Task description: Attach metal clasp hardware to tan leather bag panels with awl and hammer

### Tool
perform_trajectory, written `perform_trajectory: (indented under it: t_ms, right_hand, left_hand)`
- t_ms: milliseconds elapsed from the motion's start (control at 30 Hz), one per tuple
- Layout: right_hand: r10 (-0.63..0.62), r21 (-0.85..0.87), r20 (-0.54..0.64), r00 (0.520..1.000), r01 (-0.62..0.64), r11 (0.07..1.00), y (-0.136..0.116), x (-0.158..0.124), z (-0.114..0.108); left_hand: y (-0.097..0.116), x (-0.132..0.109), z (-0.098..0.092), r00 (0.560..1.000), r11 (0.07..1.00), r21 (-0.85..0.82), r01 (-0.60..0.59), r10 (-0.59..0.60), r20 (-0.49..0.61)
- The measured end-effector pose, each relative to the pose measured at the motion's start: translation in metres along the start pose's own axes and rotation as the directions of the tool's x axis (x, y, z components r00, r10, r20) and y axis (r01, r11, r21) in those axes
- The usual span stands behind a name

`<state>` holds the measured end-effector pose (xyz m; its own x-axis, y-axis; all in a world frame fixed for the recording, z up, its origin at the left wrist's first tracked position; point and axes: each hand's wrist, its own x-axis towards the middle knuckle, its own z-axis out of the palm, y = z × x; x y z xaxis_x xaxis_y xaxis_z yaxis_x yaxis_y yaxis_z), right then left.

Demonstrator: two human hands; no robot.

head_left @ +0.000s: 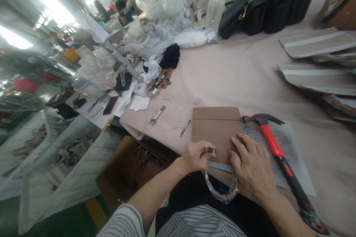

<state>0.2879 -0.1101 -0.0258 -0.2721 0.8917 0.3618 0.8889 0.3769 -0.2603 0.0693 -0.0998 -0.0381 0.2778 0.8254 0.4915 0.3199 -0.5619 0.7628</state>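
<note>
A brown flat panel (215, 127), which looks like leather, lies at the table's near edge. My left hand (197, 156) is closed around a short metal punch-like tool (209, 150), over the panel's lower left part. Flat on the panel's right side rests my right hand (251, 163), fingers spread, with nothing in it. A curved handle (221, 195) in clear wrapping hangs below the panel's near edge, between my wrists. Just right of my right hand, a claw hammer (274, 142) with a red and black grip lies partly across a grey slab (296, 155).
Left of the panel lie a thin metal rod (185, 128) and a caliper-like tool (157, 115), with small white bits around. Black bags (267, 11) and plastic wrapping (172, 3) line the back. Stacked panels (319, 77) sit at right. A cardboard box (116, 170) stands below the left edge.
</note>
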Motion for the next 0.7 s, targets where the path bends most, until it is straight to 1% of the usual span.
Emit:
perform_trajectory:
  t_ms: [67,133,167,200,233,267,300,333,367,400,433,467,500,533,633,700]
  right_hand:
    - [0.001,-0.001,-0.002,1.0,-0.001,1.0,0.0,0.0,0.0]
    - [0.005,-0.006,-0.006,1.0,-0.005,1.0,0.0,0.0,0.0]
    - [0.005,-0.009,-0.006,1.0,-0.005,1.0,-0.001,0.0,0.0]
    - [0.006,-0.013,-0.004,1.0,-0.006,1.0,-0.001,0.0,0.0]
    - [0.006,-0.018,-0.002,1.0,-0.006,1.0,-0.001,0.0,0.0]
    - [0.007,-0.022,0.0,1.0,-0.007,1.0,-0.001,0.0,0.0]
    - [0.009,-0.023,0.001,1.0,-0.009,1.0,-0.001,0.0,0.0]
    - [0.011,-0.023,0.0,1.0,-0.011,1.0,-0.002,0.0,0.0]
    - [0.011,-0.022,-0.002,1.0,-0.011,1.0,-0.002,0.0,-0.001]
    - [0.011,-0.021,-0.003,1.0,-0.011,1.0,-0.002,0.0,-0.001]
    - [0.01,-0.02,-0.005,1.0,-0.01,1.0,-0.002,0.0,-0.001]
    - [0.009,-0.02,-0.004,1.0,-0.009,1.0,-0.002,0.0,-0.001]
    - [0.008,-0.02,-0.003,1.0,-0.008,1.0,-0.002,0.0,-0.001]
    - [0.009,-0.022,-0.002,1.0,-0.009,1.0,-0.002,0.0,-0.001]
    - [0.013,-0.034,0.005,1.0,-0.012,0.999,-0.002,0.0,0.0]
    - [0.011,-0.037,0.004,1.0,-0.011,0.999,-0.002,0.0,0.0]
  left_hand:
    - [0.004,0.001,0.001,0.991,0.993,-0.032,0.113,-0.115,-0.073]
    - [0.007,0.002,0.001,0.977,0.981,-0.048,0.185,-0.189,-0.098]
    - [0.007,0.003,0.0,0.98,0.984,-0.036,0.176,-0.178,-0.088]
    - [0.007,0.003,0.0,0.989,0.991,-0.013,0.134,-0.135,-0.054]
    - [0.007,0.002,0.0,0.998,0.998,0.013,0.066,-0.066,0.008]
    - [0.006,0.001,0.0,0.997,0.999,0.03,-0.012,0.01,0.077]
    - [0.004,0.0,0.0,0.991,0.997,0.037,-0.064,0.059,0.123]
    - [0.003,-0.001,0.0,0.99,0.998,0.029,-0.06,0.056,0.127]
    - [0.002,-0.001,0.001,0.997,1.0,0.006,0.003,-0.004,0.075]
    - [0.002,-0.001,0.001,0.994,0.994,-0.037,0.106,-0.107,-0.019]
    - [0.002,0.0,0.001,0.97,0.974,-0.1,0.206,-0.216,-0.113]
    - [0.003,0.001,0.001,0.937,0.947,-0.165,0.276,-0.304,-0.172]
    - [0.004,0.002,0.001,0.918,0.926,-0.215,0.309,-0.349,-0.185]
    - [0.006,0.003,0.001,0.92,0.921,-0.239,0.309,-0.353,-0.171]
    - [0.013,0.007,0.0,0.949,0.935,-0.209,0.288,-0.308,-0.068]
    - [0.016,0.009,0.0,0.95,0.936,-0.183,0.3,-0.311,-0.034]
